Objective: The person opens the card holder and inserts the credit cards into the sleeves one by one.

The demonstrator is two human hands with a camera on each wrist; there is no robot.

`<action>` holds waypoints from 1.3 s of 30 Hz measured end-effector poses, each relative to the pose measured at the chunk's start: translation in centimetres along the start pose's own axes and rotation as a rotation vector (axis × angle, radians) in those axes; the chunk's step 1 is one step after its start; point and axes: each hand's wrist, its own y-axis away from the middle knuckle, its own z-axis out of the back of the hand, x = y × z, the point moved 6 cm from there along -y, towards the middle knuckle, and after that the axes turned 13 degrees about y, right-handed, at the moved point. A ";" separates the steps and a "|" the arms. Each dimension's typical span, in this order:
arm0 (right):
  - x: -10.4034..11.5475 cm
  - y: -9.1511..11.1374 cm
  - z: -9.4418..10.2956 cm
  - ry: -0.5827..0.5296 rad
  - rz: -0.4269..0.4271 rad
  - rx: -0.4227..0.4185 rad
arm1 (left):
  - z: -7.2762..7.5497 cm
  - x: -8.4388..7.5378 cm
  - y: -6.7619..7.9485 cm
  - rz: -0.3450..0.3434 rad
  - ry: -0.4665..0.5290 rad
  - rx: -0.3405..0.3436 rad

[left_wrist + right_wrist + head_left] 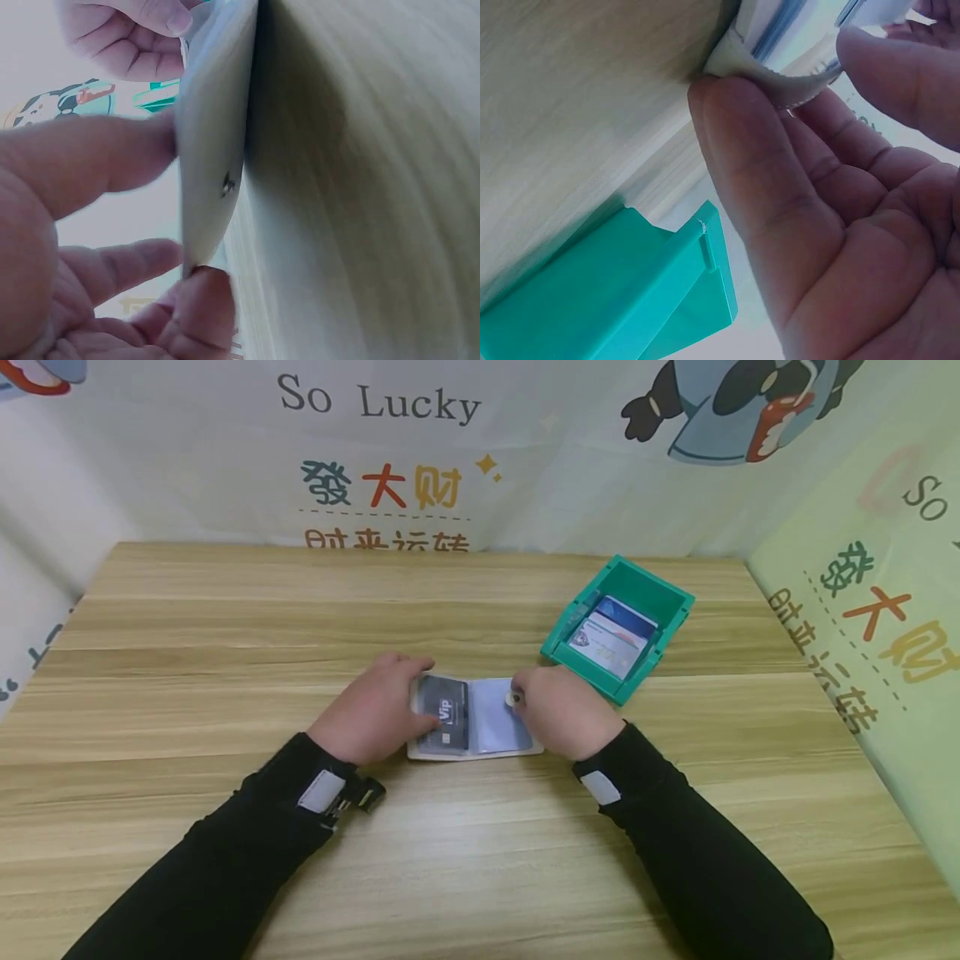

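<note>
A small card holder [495, 727] lies open on the table in the head view, with clear sleeves inside. A dark card marked "Vip" [452, 697] sits in its left sleeve. My left hand [378, 710] grips the holder's left side, the thumb over the card and fingertips at the edge. In the left wrist view the pale outer cover [214, 112] is tilted off the wood and carries a metal snap [227, 184]. My right hand [570, 714] pinches the fastening tab [780, 84] at the right edge, which bends up between thumb and fingers.
Behind my right hand stands a green open box [656, 578], turned at an angle, with a blue and white card [611, 639] inside. A wooden table [225, 635] lies under everything, and a printed cloth [187, 460] hangs along its back and sides.
</note>
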 end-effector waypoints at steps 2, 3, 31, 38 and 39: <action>0.1 0.0 0.0 0.011 0.013 -0.020 | 0.2 -0.2 -0.1 -0.003 0.020 -0.028; 0.1 0.0 0.0 0.013 0.018 -0.029 | 0.3 -0.2 -0.1 -0.003 0.025 -0.042; 1.1 0.1 0.2 -0.132 0.070 -0.062 | 0.1 -2.4 0.3 -0.121 0.136 -0.099; 1.2 0.0 0.2 -0.150 0.065 -0.046 | -0.3 -2.7 0.3 -0.157 0.114 -0.072; 1.2 0.0 0.1 -0.149 0.065 -0.047 | -0.3 -2.8 0.3 -0.162 0.111 -0.066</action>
